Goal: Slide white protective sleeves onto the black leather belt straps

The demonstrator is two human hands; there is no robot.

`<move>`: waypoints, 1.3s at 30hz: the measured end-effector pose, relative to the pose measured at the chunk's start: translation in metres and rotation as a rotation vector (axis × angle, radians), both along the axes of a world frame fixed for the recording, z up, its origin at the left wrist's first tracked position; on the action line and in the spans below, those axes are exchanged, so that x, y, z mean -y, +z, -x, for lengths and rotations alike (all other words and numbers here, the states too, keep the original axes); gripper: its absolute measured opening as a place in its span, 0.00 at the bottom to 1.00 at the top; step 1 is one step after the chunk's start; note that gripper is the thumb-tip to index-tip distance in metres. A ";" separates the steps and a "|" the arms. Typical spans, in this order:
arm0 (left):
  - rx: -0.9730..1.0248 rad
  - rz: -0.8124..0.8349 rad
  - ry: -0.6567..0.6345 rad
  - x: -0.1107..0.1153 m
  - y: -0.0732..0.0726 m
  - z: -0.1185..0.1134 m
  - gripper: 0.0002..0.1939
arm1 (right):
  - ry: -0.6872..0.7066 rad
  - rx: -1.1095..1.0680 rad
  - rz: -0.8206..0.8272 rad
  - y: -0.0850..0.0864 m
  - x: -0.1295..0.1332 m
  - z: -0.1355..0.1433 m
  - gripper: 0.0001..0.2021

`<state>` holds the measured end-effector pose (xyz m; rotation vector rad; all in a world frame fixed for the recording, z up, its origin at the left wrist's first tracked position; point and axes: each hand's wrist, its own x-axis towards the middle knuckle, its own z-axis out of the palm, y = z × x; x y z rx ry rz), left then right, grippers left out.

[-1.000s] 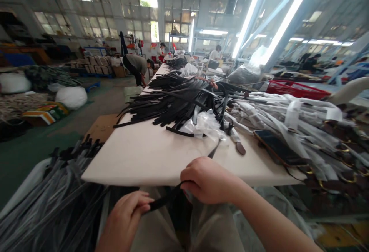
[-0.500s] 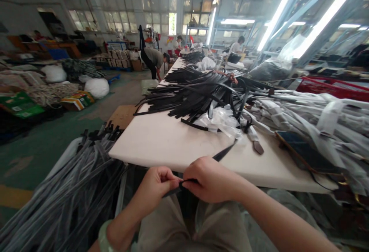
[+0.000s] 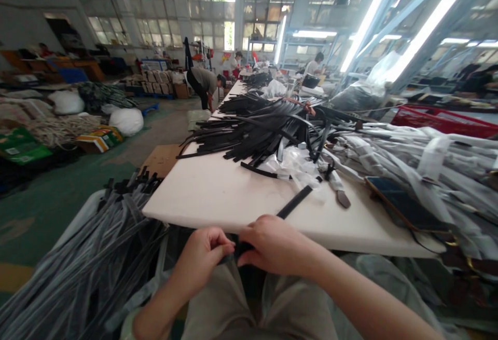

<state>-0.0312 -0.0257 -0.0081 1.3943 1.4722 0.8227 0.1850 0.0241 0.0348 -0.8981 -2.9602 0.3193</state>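
My right hand (image 3: 270, 244) grips a black strap (image 3: 294, 202) near the table's front edge. The strap's other end slants up to the right over the tabletop, and a dark piece of it shows between my fingers. My left hand (image 3: 206, 254) is closed in a pinch just left of it, a small gap apart. From the left hand a clear plastic sleeve (image 3: 146, 290) appears to trail down to the lower left; its end at my fingertips is mostly hidden. Both hands are above my lap.
A white table (image 3: 202, 189) bears a heap of black straps (image 3: 257, 127), crumpled plastic (image 3: 298, 166), white-wrapped straps (image 3: 392, 158) and a dark phone-like slab (image 3: 404, 205). Plastic-covered straps (image 3: 89, 257) fill a holder at left. A person (image 3: 204, 83) bends beside the table farther back.
My hands have moved slightly apart, and the right fingers have opened a little around the strap. The strap lies straighter and flatter over the table. The view has shifted slightly.
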 end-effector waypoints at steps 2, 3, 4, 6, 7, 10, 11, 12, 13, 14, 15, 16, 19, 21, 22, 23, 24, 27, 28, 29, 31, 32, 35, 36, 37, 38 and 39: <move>-0.045 0.004 0.031 0.003 0.001 0.007 0.10 | -0.091 0.005 0.009 0.002 -0.005 -0.011 0.12; -0.063 0.009 0.043 0.003 0.001 0.009 0.11 | -0.126 0.013 0.020 0.004 -0.007 -0.015 0.10; -0.075 0.016 0.046 0.002 0.000 0.010 0.11 | -0.145 0.022 0.032 0.006 -0.009 -0.017 0.10; -0.073 0.028 0.022 -0.002 -0.003 0.007 0.12 | -0.121 0.049 0.054 0.009 -0.009 -0.010 0.10; -0.063 0.036 -0.001 -0.004 -0.004 0.004 0.12 | -0.087 0.064 0.066 0.010 -0.008 -0.004 0.10; -0.057 0.046 -0.033 -0.009 -0.003 0.004 0.12 | -0.022 0.074 0.090 0.011 -0.005 0.007 0.12; -0.070 0.045 -0.022 -0.009 -0.001 0.009 0.13 | -0.039 0.066 0.091 0.012 -0.006 0.004 0.13; -0.089 0.042 -0.003 -0.009 0.002 0.015 0.13 | -0.075 0.056 0.089 0.014 -0.008 -0.003 0.14; -0.106 0.039 0.018 -0.009 0.004 0.021 0.13 | -0.112 0.044 0.091 0.016 -0.011 -0.011 0.13; -0.119 0.038 0.035 -0.009 0.007 0.026 0.13 | -0.135 0.033 0.103 0.018 -0.014 -0.019 0.11; -0.123 0.037 0.044 -0.010 0.008 0.030 0.13 | -0.141 0.021 0.119 0.020 -0.017 -0.024 0.10; -0.117 0.038 0.043 -0.011 0.009 0.031 0.13 | -0.134 0.008 0.131 0.022 -0.019 -0.027 0.10; -0.064 0.048 -0.006 -0.017 0.008 0.022 0.12 | -0.075 -0.020 0.131 0.025 -0.019 -0.012 0.10; -0.027 0.062 -0.043 -0.020 0.007 0.016 0.11 | -0.033 -0.026 0.128 0.027 -0.016 0.003 0.10; -0.012 0.068 -0.051 -0.021 0.007 0.016 0.11 | -0.017 -0.032 0.134 0.028 -0.016 0.008 0.10; -0.001 0.071 -0.048 -0.022 0.007 0.018 0.11 | -0.009 -0.043 0.141 0.029 -0.016 0.009 0.10; 0.005 0.071 -0.034 -0.022 0.008 0.023 0.12 | -0.015 -0.056 0.146 0.031 -0.018 0.007 0.10; -0.007 0.066 0.026 -0.019 0.011 0.039 0.13 | -0.098 -0.075 0.126 0.039 -0.026 -0.009 0.10; -0.009 0.065 0.037 -0.018 0.012 0.043 0.13 | -0.131 -0.070 0.105 0.042 -0.029 -0.013 0.10; -0.005 0.068 0.038 -0.017 0.012 0.045 0.12 | -0.153 -0.062 0.080 0.046 -0.031 -0.016 0.10; 0.023 0.080 0.016 -0.017 0.011 0.042 0.12 | -0.148 -0.046 0.039 0.053 -0.030 -0.012 0.10; 0.043 0.088 0.000 -0.018 0.010 0.038 0.12 | -0.129 -0.037 0.028 0.056 -0.028 -0.006 0.10; 0.109 0.102 -0.051 -0.022 0.010 0.023 0.12 | -0.054 0.006 0.003 0.061 -0.018 0.020 0.10; 0.129 0.099 -0.065 -0.023 0.011 0.019 0.13 | -0.026 0.025 0.002 0.060 -0.015 0.029 0.10; 0.146 0.094 -0.076 -0.024 0.012 0.017 0.13 | 0.003 0.043 0.013 0.057 -0.013 0.035 0.09; 0.155 0.087 -0.081 -0.025 0.014 0.017 0.13 | 0.026 0.054 0.037 0.054 -0.013 0.038 0.09; 0.157 0.082 -0.079 -0.025 0.015 0.018 0.13 | 0.040 0.057 0.067 0.051 -0.014 0.038 0.09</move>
